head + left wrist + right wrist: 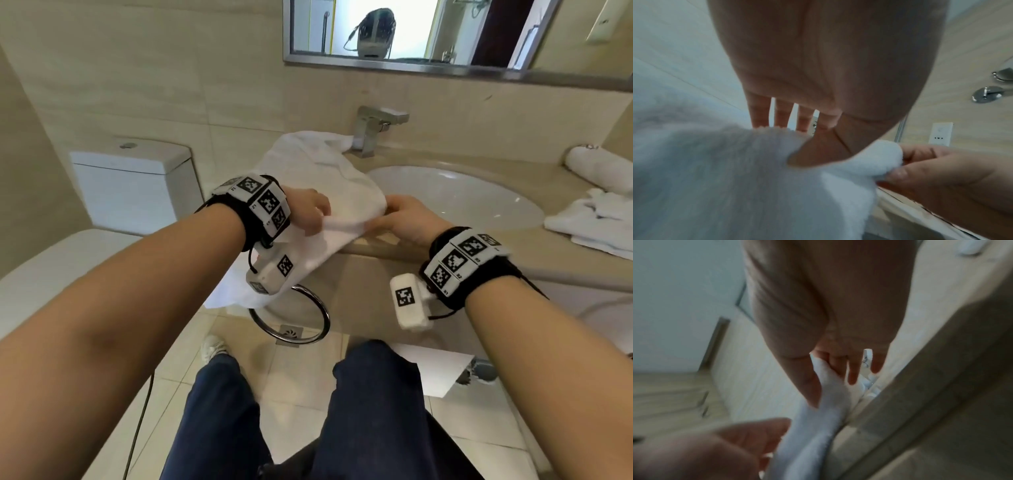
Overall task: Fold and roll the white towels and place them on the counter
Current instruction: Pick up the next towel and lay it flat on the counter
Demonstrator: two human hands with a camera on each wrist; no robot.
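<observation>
A white towel (pixel 318 178) lies across the counter's left end, from beside the faucet to the front edge, where it hangs down. My left hand (pixel 310 210) pinches its near edge between thumb and fingers; in the left wrist view the towel (pixel 735 178) bunches under the thumb of that left hand (pixel 797 142). My right hand (pixel 400 214) pinches the same edge just to the right, its thumb and forefinger on the towel (pixel 828 386) in the right wrist view. A rolled white towel (pixel 597 168) rests at the counter's far right.
The sink basin (pixel 455 195) sits in the beige counter (pixel 548 174), with a chrome faucet (pixel 371 132) behind it. Loose white towels (pixel 596 219) lie on the right. A toilet (pixel 133 185) stands left. A chrome towel ring (pixel 291 313) hangs below the counter edge.
</observation>
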